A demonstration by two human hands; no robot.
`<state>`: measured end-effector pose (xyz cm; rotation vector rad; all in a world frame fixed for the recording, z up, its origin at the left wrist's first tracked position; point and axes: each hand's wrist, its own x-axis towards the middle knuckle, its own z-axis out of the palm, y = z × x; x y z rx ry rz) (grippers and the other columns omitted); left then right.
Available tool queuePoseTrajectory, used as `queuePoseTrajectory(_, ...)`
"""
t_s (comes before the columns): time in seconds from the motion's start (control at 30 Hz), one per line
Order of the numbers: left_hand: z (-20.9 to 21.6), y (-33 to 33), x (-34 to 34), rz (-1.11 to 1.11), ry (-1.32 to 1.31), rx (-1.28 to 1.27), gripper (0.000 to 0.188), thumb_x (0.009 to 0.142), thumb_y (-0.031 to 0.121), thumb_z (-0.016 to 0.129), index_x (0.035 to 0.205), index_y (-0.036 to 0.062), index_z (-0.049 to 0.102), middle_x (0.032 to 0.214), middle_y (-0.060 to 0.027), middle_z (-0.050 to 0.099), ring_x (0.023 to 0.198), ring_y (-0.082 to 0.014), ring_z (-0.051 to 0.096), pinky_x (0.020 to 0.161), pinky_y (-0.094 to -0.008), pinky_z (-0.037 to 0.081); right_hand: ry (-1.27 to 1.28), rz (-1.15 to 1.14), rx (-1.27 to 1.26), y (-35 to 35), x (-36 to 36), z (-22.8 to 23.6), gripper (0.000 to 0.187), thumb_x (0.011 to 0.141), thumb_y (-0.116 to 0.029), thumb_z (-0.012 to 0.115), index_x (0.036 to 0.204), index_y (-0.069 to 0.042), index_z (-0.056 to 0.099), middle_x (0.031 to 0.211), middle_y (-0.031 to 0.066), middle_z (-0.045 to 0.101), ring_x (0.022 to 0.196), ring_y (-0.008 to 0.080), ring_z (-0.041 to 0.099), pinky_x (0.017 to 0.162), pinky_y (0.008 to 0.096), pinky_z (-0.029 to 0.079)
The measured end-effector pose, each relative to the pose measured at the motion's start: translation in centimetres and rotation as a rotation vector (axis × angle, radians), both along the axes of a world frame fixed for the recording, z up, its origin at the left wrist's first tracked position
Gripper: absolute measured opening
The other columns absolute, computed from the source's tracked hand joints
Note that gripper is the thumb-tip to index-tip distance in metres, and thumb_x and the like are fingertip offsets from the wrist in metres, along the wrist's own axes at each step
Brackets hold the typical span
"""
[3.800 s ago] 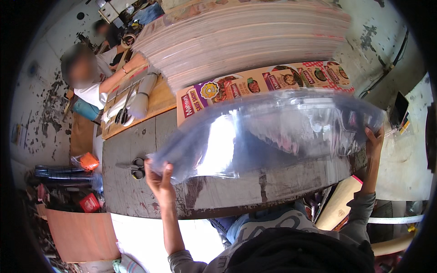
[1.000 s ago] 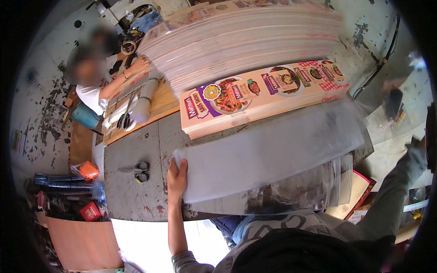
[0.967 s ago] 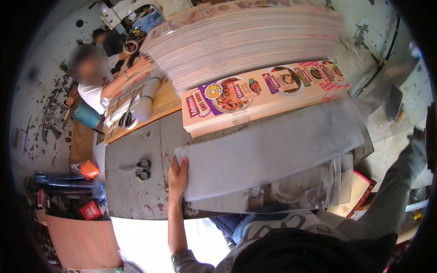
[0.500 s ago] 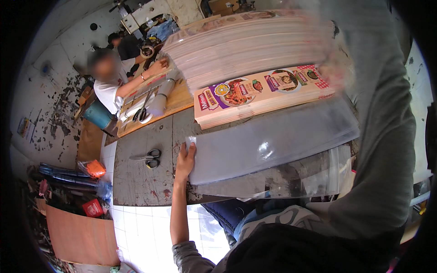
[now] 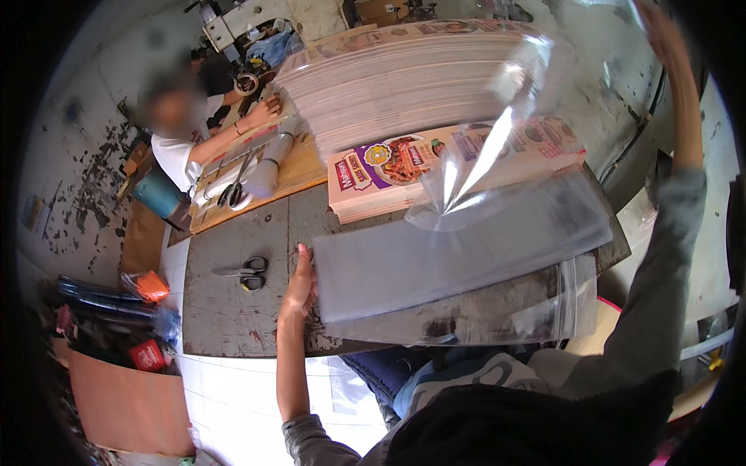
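A stack of clear plastic sheets (image 5: 466,256) lies across the grey table in front of me. At its left edge rests my left hand (image 5: 300,287), thumb stretched out and the other fingers partly hidden. High at the far right, my right hand (image 5: 667,39) is raised and closed at a shiny edge of plastic. A crumpled, glossy clear plastic sheet (image 5: 486,151) hangs in the air from that side, its lower end above the stack. Behind it, flat printed cartons (image 5: 388,167) lie in a low pile, partly seen through the film.
A tall pile of cartons (image 5: 420,85) stands at the back. Black-handled scissors (image 5: 250,272) lie left on the table (image 5: 225,318). Beyond, a co-worker's hand (image 5: 264,110) is over a wooden board (image 5: 307,175) with plastic rolls and scissors. More clear film (image 5: 513,307) lies along the near edge.
My right arm has swung from the carton pile up and out to the far right, and a clear plastic sheet now hangs in the air. My left hand has slipped slightly off the stack's corner.
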<state>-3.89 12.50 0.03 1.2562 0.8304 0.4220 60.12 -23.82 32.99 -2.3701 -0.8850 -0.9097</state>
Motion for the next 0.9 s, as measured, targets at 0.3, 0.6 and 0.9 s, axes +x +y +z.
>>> queuePoseTrajectory(0.3, 0.1, -0.4, 1.2, 0.021, 0.216, 0.123, 0.071, 0.085, 0.050, 0.041, 0.128, -0.0050, 0.028, 0.124, -0.0204, 0.039, 0.113, -0.0247, 0.040, 0.092, -0.0280, 0.033, 0.448, 0.206, 0.131, -18.1, 1.0, -36.6, 0.024, 0.084, -0.022, 0.046, 0.096, -0.002, 0.053, 0.070, 0.0010, 0.053, 0.044, 0.0051, 0.042, 0.036, 0.0197, 0.031)
queuePoseTrajectory(0.6, 0.4, -1.8, 1.2, 0.090, 0.263, 0.236, 0.074, 0.085, 0.051, 0.039, 0.128, -0.0083, 0.025, 0.128, -0.0241, 0.033, 0.119, -0.0281, 0.034, 0.097, -0.0299, 0.027, 0.749, 0.194, 0.641, -8.2, -9.3, -31.9, 0.016, 0.082, -0.019, 0.050, 0.083, -0.005, 0.057, 0.049, -0.0063, 0.038, 0.033, 0.0020, 0.031, 0.028, 0.0186, 0.020)
queuePoseTrajectory(0.9, -0.4, -1.7, 1.2, 0.194, 0.256, 0.258, 0.071, 0.086, 0.049, 0.039, 0.123, -0.0107, 0.032, 0.117, -0.0206, 0.045, 0.106, -0.0250, 0.045, 0.090, -0.0294, 0.035, 0.946, 0.008, 0.392, -8.8, -11.8, -31.0, 0.026, 0.083, -0.018, 0.049, 0.105, -0.004, 0.051, 0.058, -0.0024, 0.044, 0.038, 0.0064, 0.037, 0.034, 0.0199, 0.030)
